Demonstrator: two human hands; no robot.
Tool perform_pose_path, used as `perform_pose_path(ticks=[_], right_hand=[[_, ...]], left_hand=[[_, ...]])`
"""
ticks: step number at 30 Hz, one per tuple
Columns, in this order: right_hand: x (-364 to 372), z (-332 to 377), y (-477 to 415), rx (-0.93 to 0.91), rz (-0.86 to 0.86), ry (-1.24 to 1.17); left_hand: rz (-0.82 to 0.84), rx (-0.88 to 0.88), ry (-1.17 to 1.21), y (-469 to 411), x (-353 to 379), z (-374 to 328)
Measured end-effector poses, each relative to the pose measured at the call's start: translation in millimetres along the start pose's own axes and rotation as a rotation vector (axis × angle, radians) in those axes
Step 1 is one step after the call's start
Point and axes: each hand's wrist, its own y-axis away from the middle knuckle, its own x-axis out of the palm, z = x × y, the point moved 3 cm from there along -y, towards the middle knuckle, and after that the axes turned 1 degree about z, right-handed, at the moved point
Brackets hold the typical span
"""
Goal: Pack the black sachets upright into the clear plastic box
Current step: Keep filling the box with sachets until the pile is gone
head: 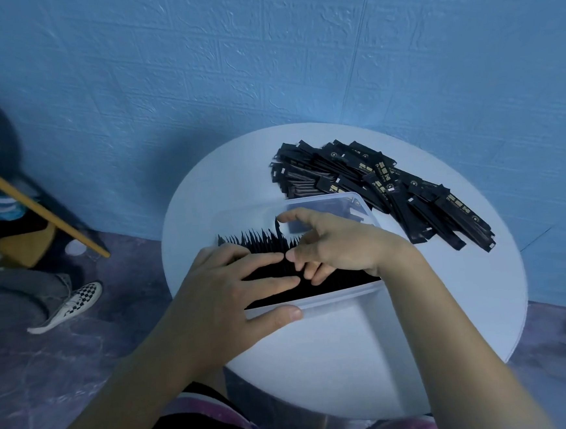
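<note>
A clear plastic box (335,299) stands on a round white table (320,363). A dense row of black sachets (253,243) stands upright inside it. My left hand (227,293) lies flat on the sachet tops with straight fingers, its thumb against the box's front wall. My right hand (341,243) is over the row's right part. Its fingers are curled, and index finger and thumb pinch a few sachets, one of which sticks up above the rest. A loose pile of black sachets (391,185) lies flat on the table behind and to the right of the box.
The table stands against a blue textured wall (263,63). On the floor at the left are another person's leg and checkered shoe (72,305), with a wooden-legged piece of furniture (37,206) behind. The right part of the box holds only a few sachets.
</note>
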Motion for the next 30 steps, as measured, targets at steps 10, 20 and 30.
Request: perform_pose_path(ticks=[10,20,30], right_hand=[[-0.1,0.6,-3.5,-0.004,0.007,0.067],[-0.5,-0.5,-1.2,-0.029,-0.074,-0.003],[0.0,-0.5,3.7,-0.079,-0.122,-0.061]], left_hand=[[-0.022,0.005,0.01,-0.3,0.1,0.1],[-0.015,0.007,0.004,-0.4,-0.3,-0.4],[0.093,0.005,-0.09,-4.3,-4.8,-4.7]])
